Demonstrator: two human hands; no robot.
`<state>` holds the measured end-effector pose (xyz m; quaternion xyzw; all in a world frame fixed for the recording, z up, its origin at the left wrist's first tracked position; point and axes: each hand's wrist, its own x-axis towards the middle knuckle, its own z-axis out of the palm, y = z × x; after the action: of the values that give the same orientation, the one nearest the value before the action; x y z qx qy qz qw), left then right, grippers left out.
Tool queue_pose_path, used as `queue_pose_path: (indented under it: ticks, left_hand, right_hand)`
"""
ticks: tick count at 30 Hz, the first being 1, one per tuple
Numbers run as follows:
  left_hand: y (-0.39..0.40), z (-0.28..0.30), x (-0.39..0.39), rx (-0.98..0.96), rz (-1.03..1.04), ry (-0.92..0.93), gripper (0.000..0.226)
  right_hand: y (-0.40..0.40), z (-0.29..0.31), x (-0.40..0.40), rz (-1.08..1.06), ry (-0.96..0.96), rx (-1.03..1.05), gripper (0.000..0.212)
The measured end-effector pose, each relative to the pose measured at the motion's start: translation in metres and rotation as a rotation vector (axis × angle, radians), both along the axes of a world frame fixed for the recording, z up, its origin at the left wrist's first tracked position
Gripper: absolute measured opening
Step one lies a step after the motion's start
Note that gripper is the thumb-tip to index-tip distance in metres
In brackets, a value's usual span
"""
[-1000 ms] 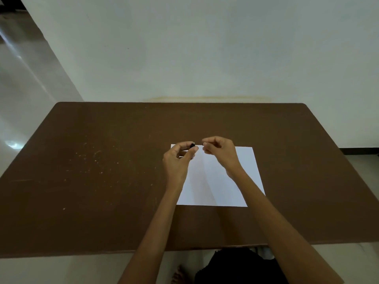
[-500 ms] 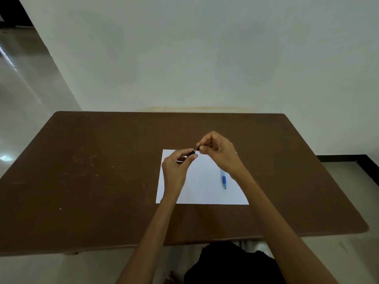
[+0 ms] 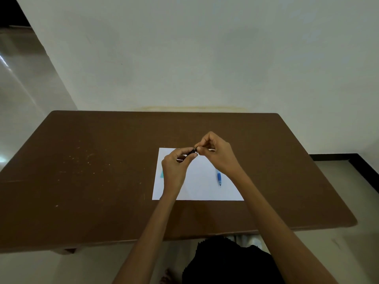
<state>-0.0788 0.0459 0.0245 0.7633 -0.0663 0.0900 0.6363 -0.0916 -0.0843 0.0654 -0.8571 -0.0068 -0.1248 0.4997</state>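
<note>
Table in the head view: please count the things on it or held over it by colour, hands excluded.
White: 1, the sheet of paper.
Blue: 1, the pen lying on the sheet.
Teal: 1, a small piece at the sheet's left edge, too small to identify.
Dark: 1, the small dark part pinched between the left hand and the right hand.
Total: 4

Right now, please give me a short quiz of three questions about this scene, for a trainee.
1. True or false: the blue pen lies on the white sheet of paper.
2. What do the left hand and the right hand pinch between them? A. a small black part B. a coin C. scissors
3. Fill in: the paper rests on a brown ____.
Key: 1 true; 2 A; 3 table.
</note>
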Motion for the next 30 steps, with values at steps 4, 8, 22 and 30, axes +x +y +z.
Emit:
queue_pose_path:
  ticks: [4,8,22,30]
  left_hand:
    - [0.001,0.001,0.002,0.017,-0.002,-0.009,0.021]
    - [0.004,0.001,0.004,0.038,-0.012,-0.024,0.02]
    - [-0.012,-0.005,0.003,-0.053,0.014,-0.012,0.02]
    - [-0.014,0.008,0.005,-0.36,-0.09,0.17,0.018]
  right_hand:
    - [0.001,-0.002,0.004,0.003,-0.007,-0.007,0.02]
    - [0.001,-0.003,0.007,-0.003,-0.013,-0.001,0.017]
    - [0.0,-0.011,0.004,-0.004,0.303,0.31,0.009]
    - [-0.003,-0.001,0.003,-0.151,0.077,0.444,0.023]
